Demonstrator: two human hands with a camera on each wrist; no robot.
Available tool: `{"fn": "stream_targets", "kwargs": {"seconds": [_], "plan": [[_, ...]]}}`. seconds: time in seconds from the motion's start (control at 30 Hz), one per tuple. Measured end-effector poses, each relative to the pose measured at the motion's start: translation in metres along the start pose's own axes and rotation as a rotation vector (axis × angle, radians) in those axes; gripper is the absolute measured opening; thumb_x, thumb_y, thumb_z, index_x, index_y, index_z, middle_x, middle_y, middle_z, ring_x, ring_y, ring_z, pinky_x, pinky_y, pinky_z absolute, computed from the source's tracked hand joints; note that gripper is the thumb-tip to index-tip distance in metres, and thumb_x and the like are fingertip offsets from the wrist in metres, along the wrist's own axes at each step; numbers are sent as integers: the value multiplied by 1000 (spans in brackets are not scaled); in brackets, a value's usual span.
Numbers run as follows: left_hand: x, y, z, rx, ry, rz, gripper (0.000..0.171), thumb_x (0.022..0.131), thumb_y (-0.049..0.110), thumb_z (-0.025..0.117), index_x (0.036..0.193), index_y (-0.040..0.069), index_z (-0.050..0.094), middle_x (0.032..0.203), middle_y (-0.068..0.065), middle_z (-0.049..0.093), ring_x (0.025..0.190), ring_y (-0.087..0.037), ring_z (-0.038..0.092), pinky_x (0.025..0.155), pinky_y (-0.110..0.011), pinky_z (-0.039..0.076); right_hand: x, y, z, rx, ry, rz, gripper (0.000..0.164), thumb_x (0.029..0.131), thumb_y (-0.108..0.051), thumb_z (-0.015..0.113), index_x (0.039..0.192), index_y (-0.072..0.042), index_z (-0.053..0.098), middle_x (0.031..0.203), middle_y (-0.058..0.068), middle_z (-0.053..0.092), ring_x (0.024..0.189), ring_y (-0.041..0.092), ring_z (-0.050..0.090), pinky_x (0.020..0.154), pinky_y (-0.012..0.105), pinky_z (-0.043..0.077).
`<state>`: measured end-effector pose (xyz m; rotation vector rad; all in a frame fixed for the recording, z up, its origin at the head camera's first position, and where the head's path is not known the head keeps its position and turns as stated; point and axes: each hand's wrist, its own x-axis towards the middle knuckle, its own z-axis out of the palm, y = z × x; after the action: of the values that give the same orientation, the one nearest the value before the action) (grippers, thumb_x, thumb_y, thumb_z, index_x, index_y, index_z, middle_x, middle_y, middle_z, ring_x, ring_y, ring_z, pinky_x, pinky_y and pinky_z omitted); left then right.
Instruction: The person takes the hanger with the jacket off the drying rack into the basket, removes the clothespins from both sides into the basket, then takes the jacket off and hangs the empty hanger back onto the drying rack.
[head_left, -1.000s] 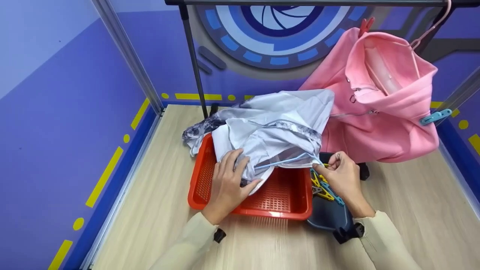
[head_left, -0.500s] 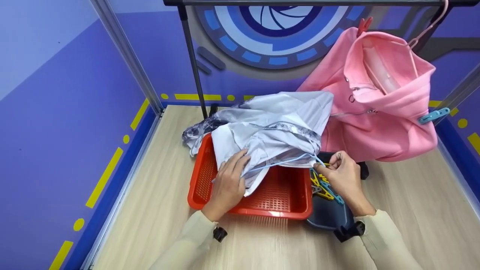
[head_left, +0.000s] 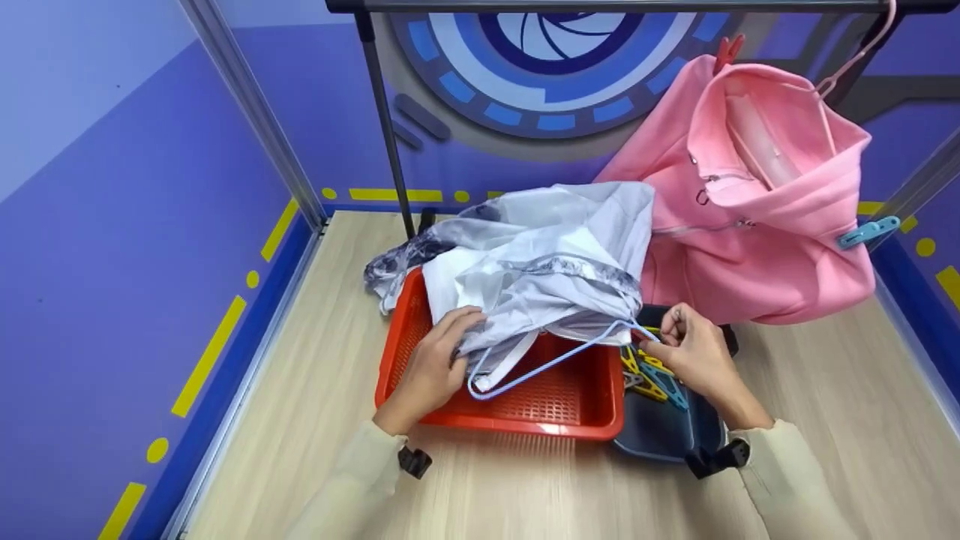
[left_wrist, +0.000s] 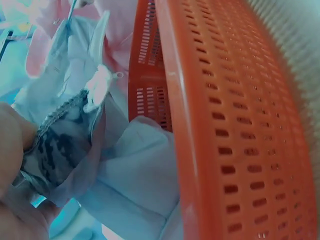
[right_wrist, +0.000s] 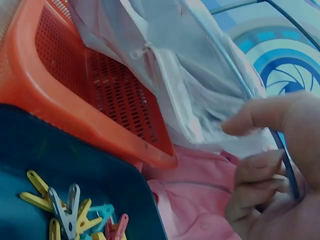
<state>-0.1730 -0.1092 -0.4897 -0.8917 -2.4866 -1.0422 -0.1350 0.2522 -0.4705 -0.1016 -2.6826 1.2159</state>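
Observation:
A light grey, thin zip jacket with dark marbled trim lies heaped over the back of a red basket. My left hand is at the basket's left side; in the left wrist view its fingers and thumb grip the jacket's dark-patterned edge. A blue hanger lies across the basket, its left end outside the cloth beside my left hand and its right part by the jacket's collar. My right hand holds the hanger by its hook, with the fingers curled; the hook passes into the hand.
A dark bin with several yellow, teal and grey clothespins stands right of the basket. Behind it, a pink hoodie hangs from a black rack, with a red clothespin and a teal clothespin on it.
The hanger's left end has come out from under the cloth into view over the basket. My left hand has shifted left with the jacket edge; my right hand has moved slightly right.

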Motion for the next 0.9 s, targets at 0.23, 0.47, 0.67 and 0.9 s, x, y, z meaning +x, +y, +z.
{"fn": "stream_targets", "kwargs": {"seconds": [0.23,0.47,0.67,0.9], "plan": [[-4,-5,-2,54,45,-16,51,74,-1,75,120,17,64,125,2,59,116,-15,59,97,-33,51,-5,2,3,31,-104,-4,32,72,-10,79,80,-7,48,66,-1,45,59,10,43,57,22,35],[-7,-5,0,91,-87,5,61,78,43,78,128,14,60,133,-2,56,121,-18,56,95,-36,53,-7,-2,12,98,-152,59,34,74,-17,80,81,-4,49,66,0,48,59,10,46,54,23,38],[-4,-5,-16,15,-179,-59,93,66,51,83,145,23,43,145,1,46,132,-17,45,107,-41,45,-8,-3,17,89,-88,146,37,75,-22,80,83,-4,48,63,1,50,54,10,47,48,24,39],[-5,11,-24,-9,-267,-135,111,63,61,80,152,24,28,150,2,39,130,-20,49,104,-45,46,-11,-4,29,-10,31,148,39,72,-25,82,81,-6,49,65,2,53,57,11,48,51,23,39]]}}
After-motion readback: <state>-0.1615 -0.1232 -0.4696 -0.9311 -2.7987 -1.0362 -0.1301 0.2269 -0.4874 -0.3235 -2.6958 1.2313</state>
